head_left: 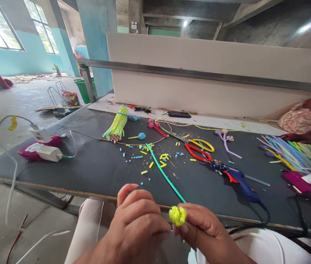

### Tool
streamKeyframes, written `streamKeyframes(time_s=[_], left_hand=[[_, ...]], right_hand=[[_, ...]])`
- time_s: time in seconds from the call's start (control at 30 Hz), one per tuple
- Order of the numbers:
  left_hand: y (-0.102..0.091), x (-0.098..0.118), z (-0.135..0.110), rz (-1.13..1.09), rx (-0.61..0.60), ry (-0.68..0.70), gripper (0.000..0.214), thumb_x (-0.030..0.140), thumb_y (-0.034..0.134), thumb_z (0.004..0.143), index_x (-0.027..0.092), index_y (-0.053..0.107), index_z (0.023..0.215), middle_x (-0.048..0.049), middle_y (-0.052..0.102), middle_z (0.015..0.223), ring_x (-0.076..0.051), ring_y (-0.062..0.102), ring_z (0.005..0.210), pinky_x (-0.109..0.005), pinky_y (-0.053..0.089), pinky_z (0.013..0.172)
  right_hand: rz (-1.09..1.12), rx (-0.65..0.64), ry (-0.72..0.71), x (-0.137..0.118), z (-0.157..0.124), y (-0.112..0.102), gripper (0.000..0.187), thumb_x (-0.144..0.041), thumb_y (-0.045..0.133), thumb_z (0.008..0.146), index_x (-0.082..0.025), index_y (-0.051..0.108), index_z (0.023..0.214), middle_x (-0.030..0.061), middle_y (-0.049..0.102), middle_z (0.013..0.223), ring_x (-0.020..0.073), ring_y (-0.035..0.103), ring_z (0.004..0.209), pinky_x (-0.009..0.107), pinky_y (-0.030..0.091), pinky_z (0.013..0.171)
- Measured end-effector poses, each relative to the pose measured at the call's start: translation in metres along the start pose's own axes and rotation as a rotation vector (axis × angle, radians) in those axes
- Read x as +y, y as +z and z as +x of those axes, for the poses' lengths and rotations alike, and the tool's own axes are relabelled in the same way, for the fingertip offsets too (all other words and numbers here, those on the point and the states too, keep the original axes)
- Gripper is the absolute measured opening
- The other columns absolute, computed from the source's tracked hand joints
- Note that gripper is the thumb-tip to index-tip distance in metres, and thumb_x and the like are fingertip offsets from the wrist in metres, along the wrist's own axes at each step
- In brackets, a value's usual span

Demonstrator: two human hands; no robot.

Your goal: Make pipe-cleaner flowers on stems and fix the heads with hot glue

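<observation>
Near the table's front edge my right hand point(203, 229) pinches a small bright yellow pipe-cleaner flower point(177, 216) between thumb and fingers. My left hand point(140, 220) is just left of the flower, its fingers curled in; what they hold, if anything, is hidden. A green pipe cleaner point(164, 173) slants across the table down to my right hand, and I cannot tell whether it is held. Yellow cut pieces point(164, 157) and blue bits lie scattered around it. Farther back is a blue pipe-cleaner ball on a yellow stem point(141, 136).
Scissors point(199, 148) with red and yellow handles lie behind a blue glue gun point(240, 183). Pipe-cleaner bundles lie at back left point(118, 123) and right point(303, 150). A magenta power strip point(40, 146) with cables sits left. A phone point(179, 114) lies along the back.
</observation>
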State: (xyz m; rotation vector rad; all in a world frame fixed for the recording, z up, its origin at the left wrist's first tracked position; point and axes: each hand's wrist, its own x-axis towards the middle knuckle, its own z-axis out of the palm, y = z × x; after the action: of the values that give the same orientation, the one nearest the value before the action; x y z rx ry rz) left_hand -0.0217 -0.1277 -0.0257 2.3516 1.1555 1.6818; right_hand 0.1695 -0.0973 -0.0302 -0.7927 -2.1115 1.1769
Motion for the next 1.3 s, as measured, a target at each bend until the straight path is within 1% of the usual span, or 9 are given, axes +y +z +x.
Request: streamKeyframes(time_s=[0.07, 0.17, 0.3, 0.4, 0.57, 0.83, 0.93, 1.13, 1.3], left_hand=[[0.000, 0.000, 0.002, -0.044, 0.079, -0.029, 0.020, 0.022, 0.051, 0.088, 0.023, 0.062, 0.071, 0.0040, 0.063, 0.063, -0.012, 0.058, 0.065, -0.034, 0.033, 0.090], [-0.003, 0.000, 0.006, -0.055, -0.077, -0.035, 0.012, 0.020, 0.057, 0.086, 0.022, 0.065, 0.078, 0.0034, 0.065, 0.068, -0.012, 0.059, 0.070, -0.033, 0.033, 0.090], [-0.008, 0.001, 0.006, -0.039, -0.084, -0.026, 0.011, 0.021, 0.058, 0.085, 0.023, 0.067, 0.080, 0.0045, 0.066, 0.070, -0.011, 0.060, 0.073, -0.032, 0.028, 0.095], [-0.007, -0.001, 0.001, -0.048, -0.168, -0.047, 0.011, 0.019, 0.058, 0.085, 0.024, 0.067, 0.083, 0.0042, 0.068, 0.075, -0.011, 0.060, 0.077, -0.032, 0.026, 0.096], [0.007, -0.007, -0.007, -0.099, -0.021, -0.019, 0.023, 0.025, 0.048, 0.090, 0.026, 0.065, 0.075, 0.0042, 0.064, 0.066, -0.012, 0.057, 0.071, -0.034, 0.027, 0.095], [0.004, -0.003, 0.000, -0.122, -0.101, -0.062, 0.020, 0.024, 0.053, 0.088, 0.021, 0.061, 0.071, 0.0031, 0.063, 0.065, -0.012, 0.058, 0.069, -0.033, 0.032, 0.090], [0.002, -0.003, 0.001, -0.141, -0.073, -0.046, 0.021, 0.024, 0.050, 0.089, 0.021, 0.061, 0.071, 0.0029, 0.063, 0.066, -0.012, 0.057, 0.071, -0.033, 0.033, 0.090], [-0.014, -0.001, 0.002, -0.058, -0.341, -0.017, 0.020, 0.012, 0.048, 0.085, 0.024, 0.063, 0.081, 0.0025, 0.067, 0.075, -0.014, 0.058, 0.081, -0.034, 0.027, 0.098], [-0.022, 0.001, 0.007, -0.054, -0.439, 0.041, 0.023, 0.009, 0.045, 0.086, 0.023, 0.062, 0.083, 0.0028, 0.067, 0.079, -0.014, 0.058, 0.083, -0.032, 0.030, 0.098]], right_hand=[[0.049, -0.011, 0.027, -0.001, 0.000, -0.001, 0.036, -0.041, 0.046, 0.092, -0.019, 0.061, 0.067, -0.0030, 0.048, 0.059, 0.0102, 0.045, 0.055, 0.022, 0.033, 0.054], [0.101, -0.027, 0.038, -0.002, 0.001, -0.001, 0.037, -0.041, 0.047, 0.091, -0.018, 0.059, 0.065, -0.0037, 0.045, 0.058, 0.0095, 0.042, 0.054, 0.022, 0.033, 0.053], [0.118, -0.045, 0.048, -0.004, 0.002, 0.000, 0.036, -0.041, 0.047, 0.091, -0.018, 0.059, 0.065, -0.0035, 0.047, 0.059, 0.0096, 0.044, 0.056, 0.021, 0.033, 0.054], [0.106, -0.055, 0.058, -0.003, 0.002, 0.001, 0.039, -0.043, 0.047, 0.091, -0.017, 0.058, 0.064, -0.0029, 0.047, 0.060, 0.0101, 0.045, 0.057, 0.022, 0.033, 0.054], [0.129, -0.072, 0.086, 0.000, 0.000, 0.002, 0.043, -0.048, 0.047, 0.089, -0.017, 0.062, 0.065, -0.0025, 0.046, 0.058, 0.0095, 0.043, 0.054, 0.021, 0.033, 0.050], [0.157, -0.079, 0.091, 0.000, 0.000, 0.003, 0.040, -0.045, 0.048, 0.090, -0.017, 0.061, 0.065, -0.0022, 0.047, 0.059, 0.0095, 0.044, 0.054, 0.020, 0.033, 0.049], [0.118, -0.075, 0.079, -0.003, 0.000, 0.003, 0.042, -0.047, 0.046, 0.090, -0.017, 0.061, 0.064, -0.0024, 0.046, 0.058, 0.0100, 0.044, 0.054, 0.021, 0.034, 0.049], [0.086, -0.072, 0.035, -0.005, 0.002, 0.005, 0.045, -0.048, 0.045, 0.091, -0.017, 0.061, 0.064, -0.0026, 0.046, 0.057, 0.0097, 0.044, 0.054, 0.021, 0.035, 0.054], [0.083, -0.111, 0.024, -0.005, 0.002, 0.007, 0.043, -0.046, 0.044, 0.092, -0.017, 0.062, 0.067, -0.0030, 0.047, 0.058, 0.0093, 0.044, 0.054, 0.021, 0.036, 0.057]])
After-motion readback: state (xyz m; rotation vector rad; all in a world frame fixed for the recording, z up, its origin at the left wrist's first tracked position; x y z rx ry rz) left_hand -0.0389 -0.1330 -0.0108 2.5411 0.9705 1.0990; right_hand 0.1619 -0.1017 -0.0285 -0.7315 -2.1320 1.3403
